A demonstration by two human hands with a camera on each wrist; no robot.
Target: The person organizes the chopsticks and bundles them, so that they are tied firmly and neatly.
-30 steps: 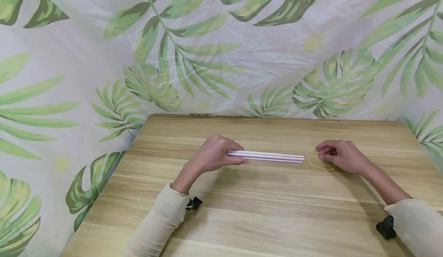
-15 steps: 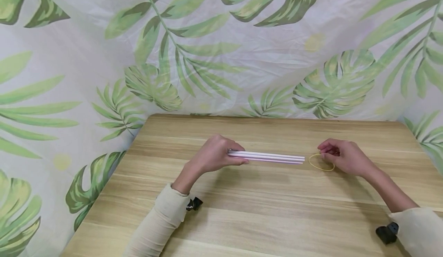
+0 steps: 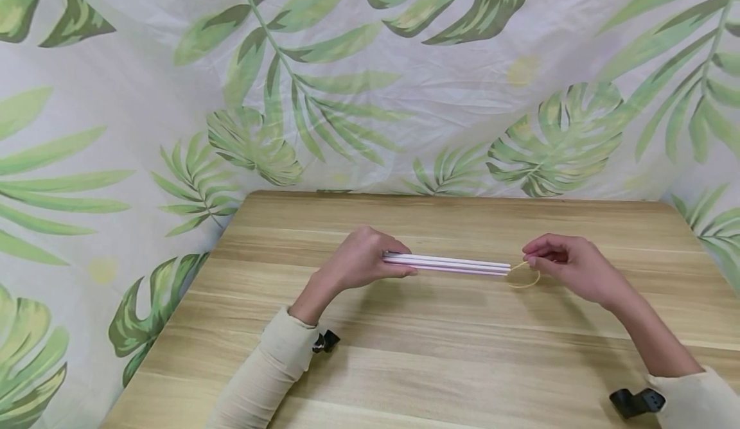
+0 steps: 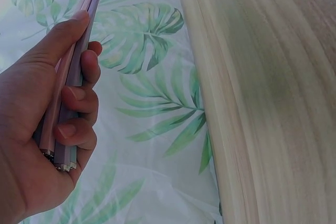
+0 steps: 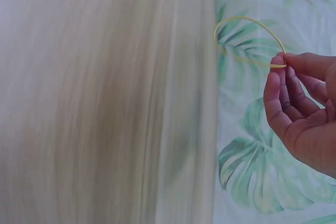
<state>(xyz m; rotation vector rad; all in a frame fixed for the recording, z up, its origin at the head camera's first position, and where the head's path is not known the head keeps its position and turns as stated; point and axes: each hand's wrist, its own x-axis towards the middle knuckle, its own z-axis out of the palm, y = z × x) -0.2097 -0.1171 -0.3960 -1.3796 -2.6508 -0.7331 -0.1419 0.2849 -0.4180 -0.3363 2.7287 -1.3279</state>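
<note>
My left hand (image 3: 364, 259) grips a bundle of long slim sticks (image 3: 457, 264) by one end, above the table. In the head view they look white and lilac. The left wrist view shows pink, purple and greenish sticks (image 4: 68, 98) lying along the palm, fingers curled round them. With thumb and fingertips, my right hand (image 3: 581, 268) pinches a thin yellow rubber band (image 3: 525, 286). Its loop hangs at the sticks' free ends; whether it goes round them I cannot tell. In the right wrist view, the rubber band (image 5: 247, 18) appears as a loose loop.
Below both hands lies a wood-grain table (image 3: 416, 352). A leaf-printed cloth (image 3: 451, 108) hangs behind it and at the sides. Each wrist carries a small black device (image 3: 636, 402) near its cream sleeve.
My right hand has shifted slightly left, bringing the rubber band from just beyond the sticks' ends up to them. My left hand and the sticks stay nearly still.
</note>
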